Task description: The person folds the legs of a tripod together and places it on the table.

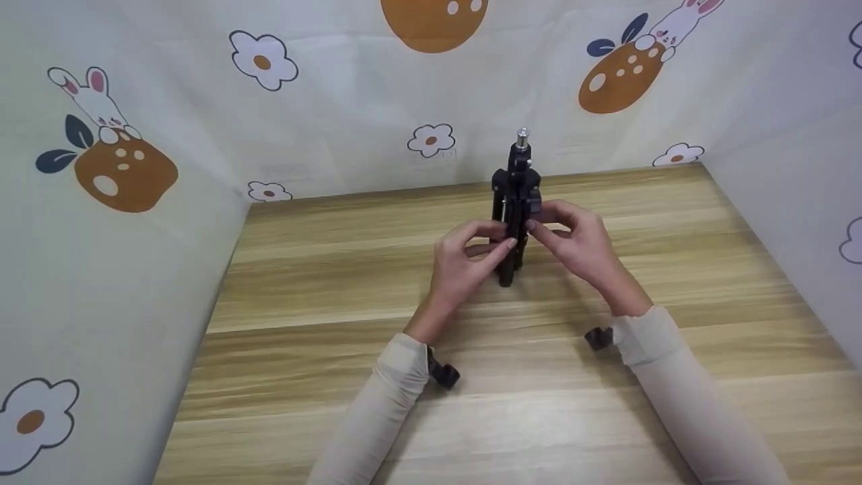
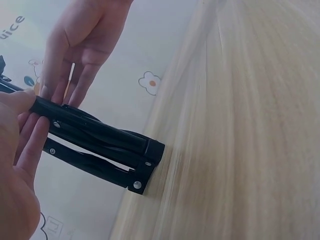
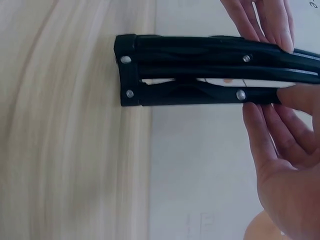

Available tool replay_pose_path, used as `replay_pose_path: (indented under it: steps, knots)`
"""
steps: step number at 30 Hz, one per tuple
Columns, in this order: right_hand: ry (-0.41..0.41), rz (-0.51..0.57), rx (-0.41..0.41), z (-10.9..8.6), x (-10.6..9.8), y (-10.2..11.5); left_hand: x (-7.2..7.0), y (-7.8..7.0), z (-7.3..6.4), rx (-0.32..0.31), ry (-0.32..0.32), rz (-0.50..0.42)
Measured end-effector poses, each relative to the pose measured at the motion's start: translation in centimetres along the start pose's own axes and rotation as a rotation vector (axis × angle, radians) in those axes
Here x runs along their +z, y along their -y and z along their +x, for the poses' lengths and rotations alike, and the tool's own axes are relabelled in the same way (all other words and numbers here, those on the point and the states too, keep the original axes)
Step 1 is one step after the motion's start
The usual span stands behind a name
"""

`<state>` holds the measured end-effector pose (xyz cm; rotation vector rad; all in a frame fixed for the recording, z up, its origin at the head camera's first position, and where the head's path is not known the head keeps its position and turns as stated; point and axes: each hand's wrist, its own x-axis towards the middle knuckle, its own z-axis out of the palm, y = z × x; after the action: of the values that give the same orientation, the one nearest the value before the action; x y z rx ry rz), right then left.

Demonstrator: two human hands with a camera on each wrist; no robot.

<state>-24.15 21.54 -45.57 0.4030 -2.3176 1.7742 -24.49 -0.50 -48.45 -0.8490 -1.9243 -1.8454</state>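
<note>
A black folded tripod stand (image 1: 515, 202) is held upright over the wooden tabletop, a silver screw (image 1: 522, 138) at its top. Its legs lie close together; in the right wrist view, rivets show along the legs (image 3: 175, 45). My left hand (image 1: 461, 259) pinches the stand from the left between thumb and fingers. From the other side, my right hand (image 1: 582, 246) grips a leg with thumb and fingertips. The lower leg ends (image 2: 146, 167) appear against the table in the left wrist view; whether they bear on it I cannot tell.
The wood-grain table (image 1: 323, 377) reaches to a patterned cloth wall (image 1: 350, 108) close behind the stand. More cloth hangs at the left and right sides. A black camera mount (image 1: 443, 374) sits at the left wrist, another mount (image 1: 598, 338) at the right.
</note>
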Motion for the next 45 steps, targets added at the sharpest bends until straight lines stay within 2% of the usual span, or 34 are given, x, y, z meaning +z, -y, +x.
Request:
replay_pose_path:
  steps: [7, 13, 20, 28, 34, 39, 45]
  knots:
    - [0.081, 0.035, 0.005, 0.3, -0.7, -0.1, -0.4, -0.2, 0.3, -0.007, 0.008, -0.024]
    - [0.150, 0.048, -0.013, 0.6, -1.0, -0.4, -1.1, -0.8, 1.1, -0.010, -0.015, -0.011]
    - [0.204, 0.019, 0.036, 0.7, -1.4, -1.3, -1.5, -1.2, 1.5, -0.033, -0.033, 0.009]
    - [0.291, -0.071, 0.062, 0.6, -1.4, -2.6, -2.4, -1.6, 2.4, 0.013, -0.100, 0.011]
    - [0.326, -0.103, 0.078, 0.4, -1.0, -3.1, -3.4, -2.4, 3.9, 0.053, -0.149, 0.045]
    - [0.334, -0.132, 0.069, 0.4, -1.0, -3.8, -3.4, -4.1, 6.0, 0.087, -0.099, 0.029]
    - [0.396, -0.167, 0.077, 0.3, -0.8, -4.5, -3.3, -6.5, 8.3, 0.084, 0.032, 0.006]
